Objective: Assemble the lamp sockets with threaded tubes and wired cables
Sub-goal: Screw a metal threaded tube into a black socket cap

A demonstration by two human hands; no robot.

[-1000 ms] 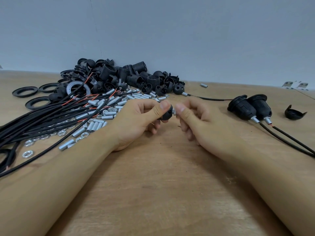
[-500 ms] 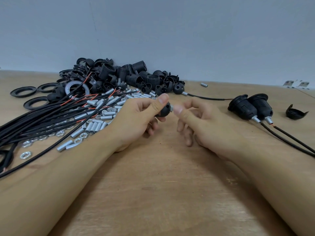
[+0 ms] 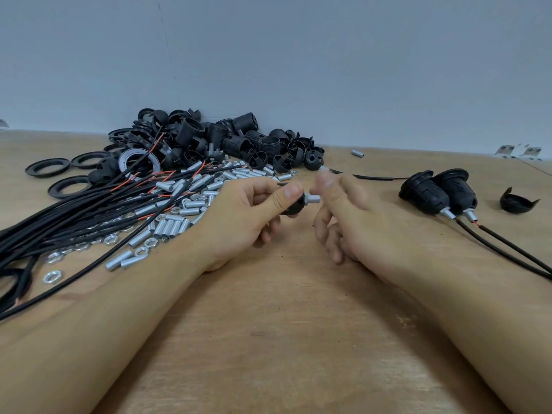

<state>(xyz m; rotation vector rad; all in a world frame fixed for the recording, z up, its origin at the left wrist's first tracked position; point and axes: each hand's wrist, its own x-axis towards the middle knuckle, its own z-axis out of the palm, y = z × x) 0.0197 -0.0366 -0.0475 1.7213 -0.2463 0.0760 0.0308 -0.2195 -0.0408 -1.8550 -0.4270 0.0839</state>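
With my left hand point(image 3: 248, 213) clamped on the socket cap point(image 3: 294, 204), I'd turn the threaded tube point(image 3: 313, 199) squarely using my right hand point(image 3: 352, 216), its fingers loose and blurred.

A wooden tabletop point(image 3: 277, 339) fills the lower frame and meets a plain grey-blue wall point(image 3: 298, 61) at twelve o'clock, while two small silvery metal brackets point(image 3: 518, 152) lie on the wood at the far edge around two o'clock, just beside each other.
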